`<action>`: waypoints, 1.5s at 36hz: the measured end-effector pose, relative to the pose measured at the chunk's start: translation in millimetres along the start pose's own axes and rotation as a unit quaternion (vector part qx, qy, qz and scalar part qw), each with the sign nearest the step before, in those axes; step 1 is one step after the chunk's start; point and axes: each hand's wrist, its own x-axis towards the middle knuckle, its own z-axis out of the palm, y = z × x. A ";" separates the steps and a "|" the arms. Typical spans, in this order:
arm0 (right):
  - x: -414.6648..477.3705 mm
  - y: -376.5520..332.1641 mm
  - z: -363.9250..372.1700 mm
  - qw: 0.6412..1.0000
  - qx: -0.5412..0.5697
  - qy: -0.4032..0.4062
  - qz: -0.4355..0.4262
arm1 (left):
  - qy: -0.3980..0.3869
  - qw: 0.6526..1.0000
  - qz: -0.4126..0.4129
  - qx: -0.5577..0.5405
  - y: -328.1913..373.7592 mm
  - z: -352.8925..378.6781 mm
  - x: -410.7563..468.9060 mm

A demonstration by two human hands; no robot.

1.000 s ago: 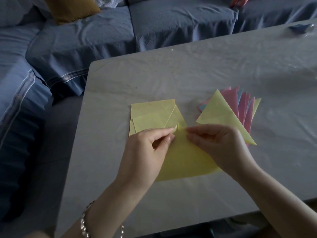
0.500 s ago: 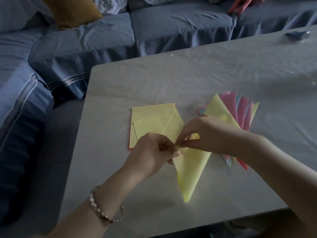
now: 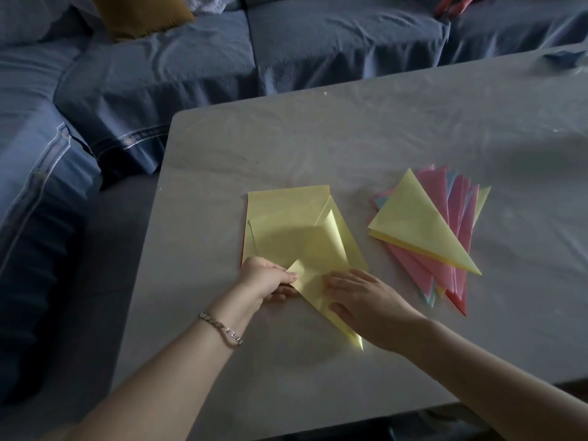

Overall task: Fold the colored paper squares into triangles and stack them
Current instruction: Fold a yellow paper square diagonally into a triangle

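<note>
1. We open on the blue sofa (image 3: 318,49), which wraps round the far and left sides of the scene, with a mustard cushion (image 3: 140,14) tucked at its back.
2. Next we have the pale table (image 3: 350,138), its surface wrinkled, carrying all the paper.
3. On the right of the table we see the stack of folded triangles (image 3: 420,224), fanned out, a yellow one on top, with pink, red and light blue edges peeking from beneath.
4. Left of it, well apart, sits the pile of yellow squares (image 3: 286,205). The top sheets are skewed and 1 corner curls upward, and a red edge shows along the left side.
5. At the near edge of that pile lies the folded yellow sheet (image 3: 313,289), a triangle with its long tip pointing toward us and to the right.
6. The right hand (image 3: 366,300) lies flat on that sheet, fingers straight and together, pressing it onto the table.
7. The left hand (image 3: 264,278) has its fingers curled, and we see it pinching the sheet's left corner between thumb and fingertips.
8. Smallest of all, a beaded bracelet (image 3: 219,327) circles the left wrist.
</note>
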 end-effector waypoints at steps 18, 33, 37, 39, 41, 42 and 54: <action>47.2 25.8 -9.9 0.990 -0.041 -0.020 0.133 | 0.012 1.000 -0.008 0.005 -6.9 -0.1 10.4; 75.8 45.5 -14.6 0.986 -0.016 -0.058 0.156 | 0.009 1.000 0.004 -0.006 -9.0 2.0 8.7; 54.0 48.4 -10.8 0.988 -0.008 -0.079 0.135 | 0.014 1.000 0.006 -0.011 -8.9 1.5 11.2; 42.3 48.3 -9.9 0.988 0.019 -0.089 0.126 | 0.012 1.000 0.005 -0.014 -8.2 1.0 11.9; 31.3 47.1 -10.0 0.987 0.049 -0.101 0.115 | 0.008 1.000 0.003 -0.018 -7.5 0.8 11.8; 25.7 46.2 -10.0 0.987 0.052 -0.107 0.109 | 0.007 1.000 0.002 -0.021 -7.1 0.7 11.4; -22.0 30.2 -6.1 0.984 -0.003 -0.163 0.066 | 0.011 1.000 0.001 -0.027 -8.6 0.9 11.2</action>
